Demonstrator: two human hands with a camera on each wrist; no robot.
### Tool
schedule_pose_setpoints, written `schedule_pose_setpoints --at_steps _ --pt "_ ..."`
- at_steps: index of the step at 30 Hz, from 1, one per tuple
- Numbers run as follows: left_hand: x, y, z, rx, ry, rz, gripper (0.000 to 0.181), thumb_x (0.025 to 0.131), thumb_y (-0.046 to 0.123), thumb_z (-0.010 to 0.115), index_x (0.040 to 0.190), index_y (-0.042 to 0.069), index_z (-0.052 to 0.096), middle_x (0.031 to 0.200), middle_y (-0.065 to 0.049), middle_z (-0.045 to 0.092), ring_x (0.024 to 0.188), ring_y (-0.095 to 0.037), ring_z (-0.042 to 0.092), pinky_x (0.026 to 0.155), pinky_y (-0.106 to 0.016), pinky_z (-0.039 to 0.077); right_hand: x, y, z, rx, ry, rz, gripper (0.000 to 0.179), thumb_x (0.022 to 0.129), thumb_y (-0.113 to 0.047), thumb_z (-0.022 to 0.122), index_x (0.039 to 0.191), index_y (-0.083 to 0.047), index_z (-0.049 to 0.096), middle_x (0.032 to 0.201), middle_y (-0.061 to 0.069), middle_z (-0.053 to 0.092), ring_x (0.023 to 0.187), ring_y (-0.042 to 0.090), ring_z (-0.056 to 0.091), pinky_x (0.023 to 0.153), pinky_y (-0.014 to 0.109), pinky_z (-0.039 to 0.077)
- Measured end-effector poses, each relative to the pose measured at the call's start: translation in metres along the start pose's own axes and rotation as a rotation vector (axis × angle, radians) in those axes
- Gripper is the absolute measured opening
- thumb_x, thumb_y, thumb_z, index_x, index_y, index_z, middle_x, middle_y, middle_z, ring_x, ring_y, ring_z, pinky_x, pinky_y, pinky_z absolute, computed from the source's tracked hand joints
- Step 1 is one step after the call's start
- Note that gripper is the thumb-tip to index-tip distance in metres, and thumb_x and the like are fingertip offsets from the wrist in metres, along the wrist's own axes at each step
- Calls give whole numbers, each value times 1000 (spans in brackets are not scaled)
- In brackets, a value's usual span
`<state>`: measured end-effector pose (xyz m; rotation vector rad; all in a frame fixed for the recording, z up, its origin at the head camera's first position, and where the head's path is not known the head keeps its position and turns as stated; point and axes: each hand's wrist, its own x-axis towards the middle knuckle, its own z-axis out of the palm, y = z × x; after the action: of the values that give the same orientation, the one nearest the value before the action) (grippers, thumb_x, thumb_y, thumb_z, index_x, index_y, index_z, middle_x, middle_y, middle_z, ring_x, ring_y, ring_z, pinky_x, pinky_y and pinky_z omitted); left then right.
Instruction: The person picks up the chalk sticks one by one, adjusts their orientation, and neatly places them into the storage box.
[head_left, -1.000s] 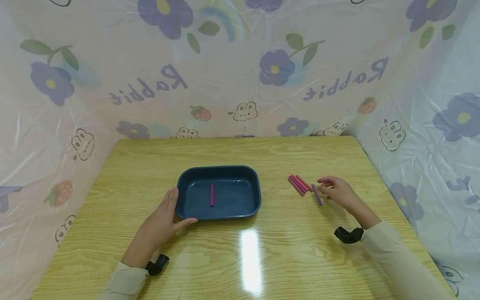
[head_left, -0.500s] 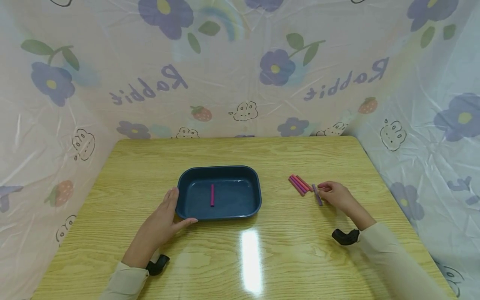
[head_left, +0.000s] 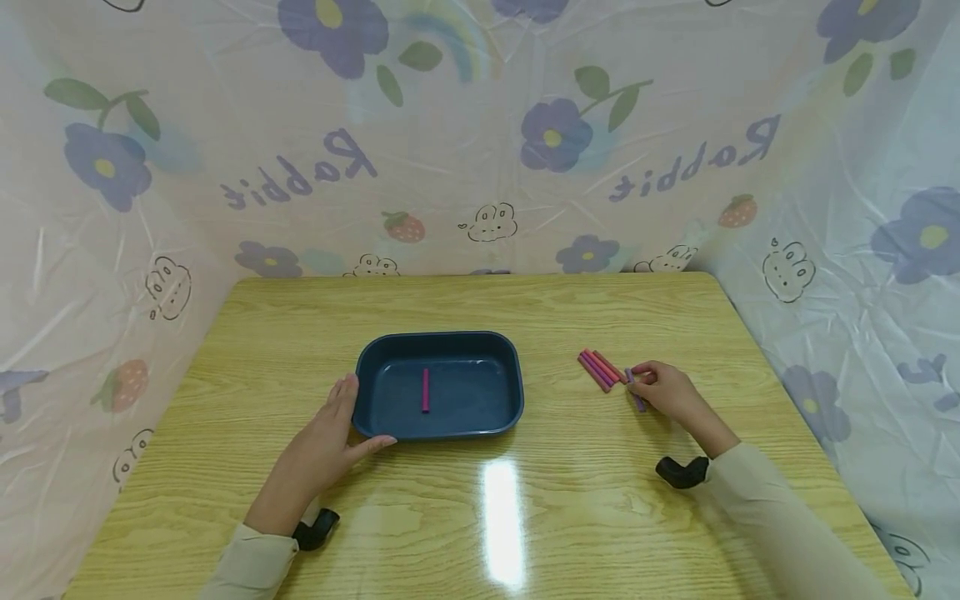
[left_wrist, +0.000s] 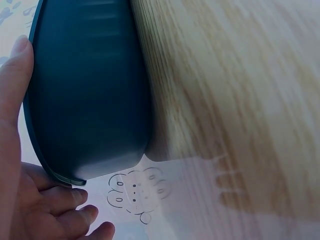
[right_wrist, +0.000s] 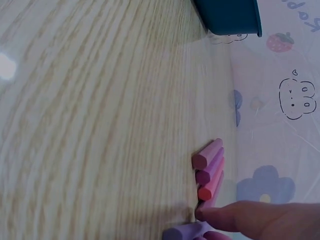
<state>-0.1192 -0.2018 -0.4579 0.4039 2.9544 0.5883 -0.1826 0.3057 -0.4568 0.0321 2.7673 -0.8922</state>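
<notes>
In the head view, the left hand is spread against a dark blue tray, its fingers along the left end and its thumb reaching to the near wall. The tray lies just to the right of that hand, and on its floor rests 1 magenta stick, apart from the thumb. The right hand pinches a purple stick between thumb and fingers, with both of the stick's ends showing. Just to the left of those fingers lies a bundle of 4 sticks in pinks, purple and coral, side by side on the wood-grain table. Behind each hand come a beige sleeve and a black wrist mount. Beyond both hands hangs a cloth printed with flowers, rabbits and strawberries.

In the left wrist view, the thumb touches the tray's rim while the other fingers, slightly bent, sit by its end.

In the right wrist view, the purple stick is at the thumb and a partly cut-off fingertip; the bundle lies next to the thumb, its nearest stick partly hidden by it. The tray's corner stands well apart from this hand.
</notes>
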Motion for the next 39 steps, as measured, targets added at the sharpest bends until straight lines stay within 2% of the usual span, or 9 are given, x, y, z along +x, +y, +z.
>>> schedule_pose_setpoints --at_steps 18,24,30,35,39 --pt "0 -1 1 8 11 4 112 76 77 44 149 4 -1 154 -17 5 140 -33 8 104 -53 26 2 1 3 -9 18 -18 43 91 -17 58 123 11 48 95 19 63 77 23 59 67 38 48" --pt "0 -2 1 5 7 3 112 77 77 43 149 5 -2 154 -16 4 140 -32 7 104 -53 25 1 1 2 5 9 -4 42 92 -17 57 123 11 50 99 21 63 81 25 61 72 41 49" --pt "0 -1 0 0 2 -3 112 76 77 43 149 6 -3 154 -16 3 140 -32 8 104 -54 25 2 4 -2 -4 20 -6 47 95 -26 54 122 12 51 102 22 64 88 31 61 77 45 48" --pt "0 -1 0 -4 -6 -7 112 76 77 43 149 5 -4 154 -17 4 140 -32 7 104 -54 24 3 7 -6 88 16 25 45 95 -22 54 124 12 50 106 26 61 88 27 62 73 38 51" --pt "0 -1 1 0 -4 -6 112 77 77 43 149 5 -3 154 -17 4 140 -32 7 104 -54 25 3 8 -9 248 -23 51 46 96 -21 52 127 14 46 112 28 57 84 21 63 71 32 53"
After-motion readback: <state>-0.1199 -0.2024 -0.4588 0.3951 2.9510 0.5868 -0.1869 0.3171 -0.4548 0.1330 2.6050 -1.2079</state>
